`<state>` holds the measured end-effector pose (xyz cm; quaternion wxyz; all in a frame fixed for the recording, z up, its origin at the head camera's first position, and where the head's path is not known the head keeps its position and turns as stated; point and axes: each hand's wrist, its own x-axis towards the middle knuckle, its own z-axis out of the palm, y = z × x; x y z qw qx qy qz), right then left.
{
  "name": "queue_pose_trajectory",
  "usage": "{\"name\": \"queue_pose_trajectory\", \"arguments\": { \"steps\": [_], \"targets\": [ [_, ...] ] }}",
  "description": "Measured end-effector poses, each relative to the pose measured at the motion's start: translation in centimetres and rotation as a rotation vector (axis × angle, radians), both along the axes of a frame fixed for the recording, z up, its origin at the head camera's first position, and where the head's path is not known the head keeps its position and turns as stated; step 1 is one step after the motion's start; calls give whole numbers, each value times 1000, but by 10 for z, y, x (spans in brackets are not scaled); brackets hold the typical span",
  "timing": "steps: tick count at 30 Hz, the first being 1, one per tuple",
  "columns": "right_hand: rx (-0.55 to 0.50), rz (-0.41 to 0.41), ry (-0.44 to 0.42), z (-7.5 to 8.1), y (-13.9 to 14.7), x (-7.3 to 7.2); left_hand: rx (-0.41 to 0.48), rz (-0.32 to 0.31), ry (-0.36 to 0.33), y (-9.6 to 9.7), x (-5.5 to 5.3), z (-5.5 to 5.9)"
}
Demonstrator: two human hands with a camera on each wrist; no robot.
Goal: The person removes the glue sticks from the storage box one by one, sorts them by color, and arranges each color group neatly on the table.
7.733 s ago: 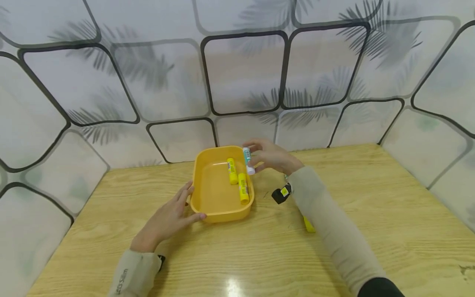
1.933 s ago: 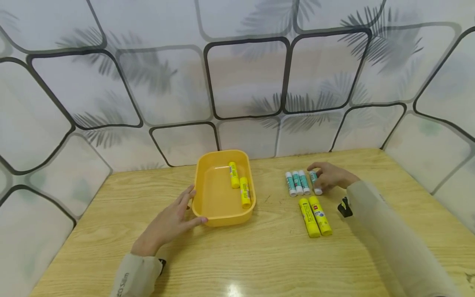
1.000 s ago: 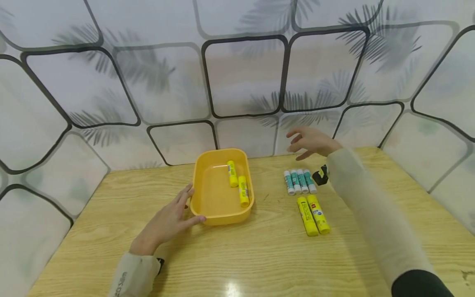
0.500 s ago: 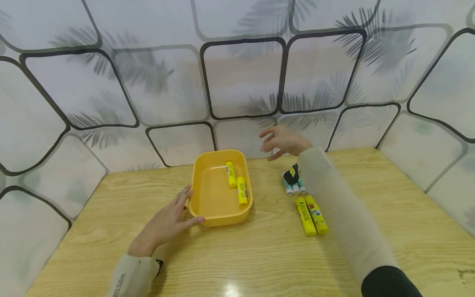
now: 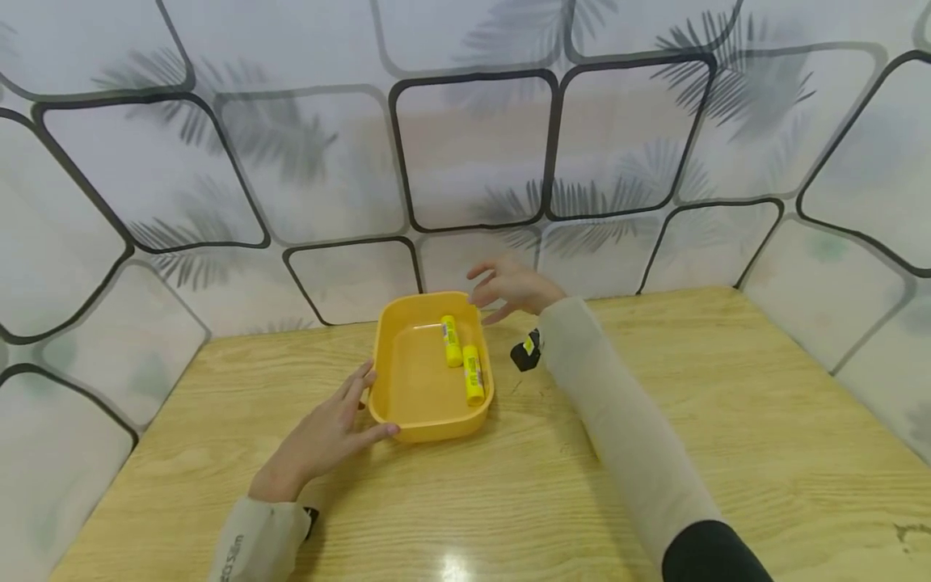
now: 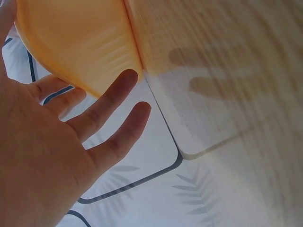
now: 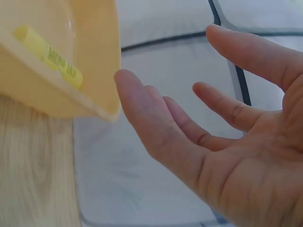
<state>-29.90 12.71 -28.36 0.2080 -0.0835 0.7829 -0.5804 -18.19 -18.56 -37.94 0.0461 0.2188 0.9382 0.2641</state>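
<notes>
The yellow plastic tray (image 5: 418, 432) stands on the table near the back wall. Inside it, along the right side, lie two yellow glue sticks, a farther one (image 5: 452, 341) and a nearer one (image 5: 473, 376). My left hand (image 5: 320, 440) touches the tray's near left corner, thumb at the front rim and fingers along the left side; the left wrist view shows these fingers (image 6: 113, 101) spread. Over the tray's back right corner hovers my right hand (image 5: 512, 287). In the right wrist view its loosely bent fingers (image 7: 156, 123) hold nothing, beside the tray wall (image 7: 102, 61).
My right sleeve (image 5: 618, 412) covers the spot where more glue sticks lay; a thin yellow sliver shows at its edge. The wooden table (image 5: 785, 420) meets a patterned wall (image 5: 473, 153) behind the tray. A black wrist device (image 5: 525, 352) hangs under the right wrist.
The right hand earlier moved a white-and-teal glue stick from the tray to the row on the right and let go. Since then it has come back left to the tray. The left hand stays put.
</notes>
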Motion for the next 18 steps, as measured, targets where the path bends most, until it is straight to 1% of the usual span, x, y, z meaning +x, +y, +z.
{"name": "queue_pose_trajectory", "arguments": {
  "steps": [4, 7, 13, 18],
  "targets": [
    [-4, 24, -2, -4, -11, -2, 1, 0, -2, 0, -1, 0],
    [-2, 20, -5, -6, -20, -3, 1, -1, -2, -1, -2, 0],
    [27, -31, -21, -16, -37, -5, -3, -6, -4, -1, -2, 0],
    [50, -82, -32, -24, -48, -2, -1, -4, -9, 0, -1, 1]
  ]
}}
